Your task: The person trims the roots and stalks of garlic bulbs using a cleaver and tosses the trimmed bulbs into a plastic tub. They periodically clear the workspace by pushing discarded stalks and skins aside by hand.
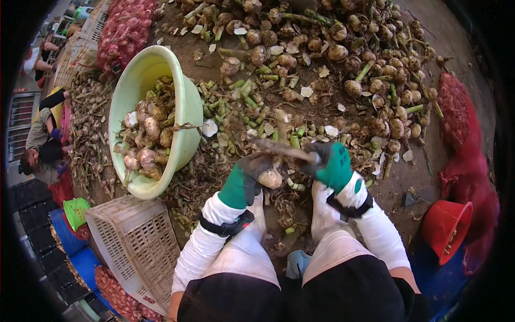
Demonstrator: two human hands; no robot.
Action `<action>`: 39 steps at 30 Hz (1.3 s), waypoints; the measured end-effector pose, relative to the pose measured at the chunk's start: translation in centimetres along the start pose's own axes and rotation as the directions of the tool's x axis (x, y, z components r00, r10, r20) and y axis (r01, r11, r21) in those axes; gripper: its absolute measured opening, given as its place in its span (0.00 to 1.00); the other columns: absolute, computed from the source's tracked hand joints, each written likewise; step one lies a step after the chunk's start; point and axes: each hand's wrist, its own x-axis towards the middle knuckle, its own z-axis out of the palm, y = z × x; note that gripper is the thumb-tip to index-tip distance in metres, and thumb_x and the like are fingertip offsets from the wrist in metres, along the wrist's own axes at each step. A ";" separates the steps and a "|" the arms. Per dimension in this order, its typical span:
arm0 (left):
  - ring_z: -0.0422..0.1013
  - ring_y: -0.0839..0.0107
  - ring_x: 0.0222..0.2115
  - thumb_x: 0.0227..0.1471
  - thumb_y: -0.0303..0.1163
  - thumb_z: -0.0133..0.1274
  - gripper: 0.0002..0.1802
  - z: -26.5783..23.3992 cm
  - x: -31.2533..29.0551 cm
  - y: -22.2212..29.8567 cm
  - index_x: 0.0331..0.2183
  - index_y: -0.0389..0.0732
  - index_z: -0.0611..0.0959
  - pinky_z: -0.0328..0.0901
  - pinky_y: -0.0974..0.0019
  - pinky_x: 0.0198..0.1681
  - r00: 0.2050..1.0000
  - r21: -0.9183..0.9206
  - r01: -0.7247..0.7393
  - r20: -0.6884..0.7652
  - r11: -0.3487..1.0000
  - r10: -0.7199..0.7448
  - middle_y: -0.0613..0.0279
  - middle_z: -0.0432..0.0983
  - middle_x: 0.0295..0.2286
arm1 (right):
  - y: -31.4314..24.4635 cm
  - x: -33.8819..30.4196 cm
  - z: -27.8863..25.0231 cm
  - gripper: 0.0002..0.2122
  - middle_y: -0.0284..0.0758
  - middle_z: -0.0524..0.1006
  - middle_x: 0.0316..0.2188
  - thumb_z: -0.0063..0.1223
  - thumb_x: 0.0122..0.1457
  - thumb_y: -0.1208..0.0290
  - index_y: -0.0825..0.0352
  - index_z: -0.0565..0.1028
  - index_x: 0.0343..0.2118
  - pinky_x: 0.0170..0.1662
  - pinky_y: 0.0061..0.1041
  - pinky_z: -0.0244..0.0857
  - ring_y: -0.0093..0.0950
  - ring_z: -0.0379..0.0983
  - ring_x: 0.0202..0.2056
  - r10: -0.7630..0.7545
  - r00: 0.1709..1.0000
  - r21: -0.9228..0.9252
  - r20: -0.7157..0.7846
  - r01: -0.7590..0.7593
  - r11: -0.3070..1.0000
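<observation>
Being gripped in the left hand (pixel 247 176), a garlic bulb (pixel 270 178) is held above the stalk litter (pixel 221 111), toward its near edge, its blurred stalk (pixel 281 148) presumably angled for reach by the right hand (pixel 330 163), whose grip cannot be told.

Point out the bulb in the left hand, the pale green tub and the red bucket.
Bulb (pixel 270 179): head view, on its pale rounded side.
Pale green tub (pixel 190 115): head view, on its outer wall.
Red bucket (pixel 437 222): head view, on its outer side.
</observation>
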 end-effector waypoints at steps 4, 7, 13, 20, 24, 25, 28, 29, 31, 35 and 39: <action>0.74 0.68 0.34 0.52 0.34 0.52 0.18 0.5 0.1 1.9 0.42 0.33 0.74 0.70 0.69 0.39 0.987 0.399 -0.057 -0.114 0.915 0.111 0.56 0.76 0.34 | 6.4 -0.9 -0.3 0.19 0.47 0.77 0.25 0.57 0.43 0.55 0.67 0.79 0.31 0.35 0.35 0.68 0.43 0.75 0.29 0.306 0.945 -0.076 -0.112 -0.315 0.946; 0.73 0.64 0.35 0.51 0.43 0.51 0.22 0.2 -0.4 3.5 0.41 0.34 0.75 0.69 0.66 0.38 0.953 0.060 -0.290 -0.078 0.955 0.294 0.53 0.75 0.36 | 13.0 -2.0 -0.4 0.17 0.47 0.77 0.25 0.57 0.47 0.58 0.68 0.78 0.32 0.34 0.34 0.68 0.43 0.75 0.29 0.425 0.875 0.166 -0.231 -0.395 0.904; 0.59 0.81 0.22 0.58 0.41 0.41 0.21 -3.5 -4.1 8.6 0.49 0.40 0.69 0.59 0.76 0.22 0.828 -0.660 -0.393 0.049 0.640 0.559 0.71 0.68 0.30 | 12.0 6.6 -5.7 0.17 0.42 0.72 0.40 0.58 0.44 0.69 0.59 0.71 0.40 0.40 0.40 0.66 0.44 0.70 0.39 0.010 0.889 -0.443 -0.457 -0.237 0.865; 0.71 0.63 0.37 0.52 0.41 0.51 0.25 1.7 1.5 4.4 0.47 0.36 0.73 0.68 0.64 0.38 0.843 0.078 0.285 -0.494 0.955 -0.211 0.53 0.74 0.38 | 14.7 11.0 -5.0 0.20 0.41 0.76 0.35 0.61 0.46 0.66 0.58 0.70 0.43 0.36 0.40 0.67 0.44 0.73 0.35 0.017 0.955 -0.384 -0.297 -0.136 0.913; 0.68 0.67 0.45 0.41 0.30 0.62 0.35 1.5 2.3 -1.8 0.51 0.35 0.67 0.63 0.67 0.49 0.846 0.857 -0.345 0.108 0.382 0.522 0.54 0.70 0.42 | 4.1 3.6 -0.3 0.24 0.36 0.77 0.38 0.66 0.43 0.73 0.68 0.70 0.45 0.36 0.28 0.68 0.28 0.74 0.36 0.112 0.988 0.795 0.108 -0.153 0.588; 0.66 0.67 0.48 0.38 0.30 0.64 0.40 2.0 2.5 -1.3 0.53 0.35 0.65 0.61 0.67 0.51 0.861 0.943 -0.302 0.208 0.138 0.463 0.55 0.67 0.47 | 2.2 2.0 0.5 0.25 0.33 0.76 0.39 0.65 0.43 0.75 0.69 0.69 0.46 0.36 0.26 0.67 0.24 0.72 0.36 0.191 0.965 0.867 0.180 -0.248 0.432; 0.64 0.65 0.48 0.32 0.38 0.68 0.44 1.8 1.9 -0.9 0.50 0.35 0.66 0.62 0.61 0.50 0.993 0.670 -0.027 -0.067 0.742 0.097 0.51 0.68 0.45 | -1.9 -0.5 0.0 0.19 0.32 0.75 0.32 0.62 0.46 0.71 0.67 0.72 0.42 0.36 0.20 0.64 0.21 0.68 0.32 0.084 0.994 0.751 0.071 -0.109 0.651; 0.64 0.65 0.48 0.32 0.38 0.68 0.44 1.1 1.6 -1.2 0.50 0.35 0.66 0.62 0.61 0.50 0.992 0.670 -0.028 -0.072 0.742 0.102 0.51 0.68 0.45 | -1.5 -0.7 -0.4 0.16 0.36 0.76 0.33 0.62 0.45 0.70 0.64 0.74 0.39 0.32 0.24 0.65 0.28 0.72 0.28 -0.034 0.999 0.460 -0.028 0.043 0.887; 0.64 0.63 0.49 0.34 0.45 0.66 0.42 -1.6 0.4 -2.0 0.50 0.38 0.67 0.62 0.59 0.49 0.968 0.809 -0.058 -0.097 0.585 0.230 0.50 0.66 0.47 | -3.5 -2.1 -1.6 0.15 0.39 0.75 0.32 0.61 0.43 0.69 0.61 0.75 0.37 0.29 0.30 0.66 0.38 0.73 0.27 -0.073 0.996 0.245 0.042 0.060 0.968; 0.70 0.65 0.43 0.45 0.30 0.56 0.24 -5.4 -6.8 -2.7 0.47 0.40 0.73 0.66 0.63 0.43 0.926 0.957 -0.264 0.215 0.124 0.310 0.57 0.73 0.42 | -5.0 -3.7 -1.3 0.16 0.36 0.73 0.25 0.62 0.38 0.61 0.61 0.72 0.31 0.26 0.36 0.64 0.38 0.72 0.25 -0.240 0.961 -0.310 0.135 0.271 0.911; 0.73 0.66 0.39 0.48 0.26 0.53 0.16 -4.1 -7.5 -1.6 0.42 0.40 0.77 0.67 0.65 0.42 0.864 0.873 -0.266 0.404 -0.409 0.301 0.61 0.77 0.37 | -4.7 -3.6 -0.1 0.18 0.35 0.73 0.24 0.61 0.37 0.57 0.61 0.69 0.28 0.25 0.35 0.64 0.36 0.73 0.26 -0.275 0.955 -0.364 0.109 0.295 0.883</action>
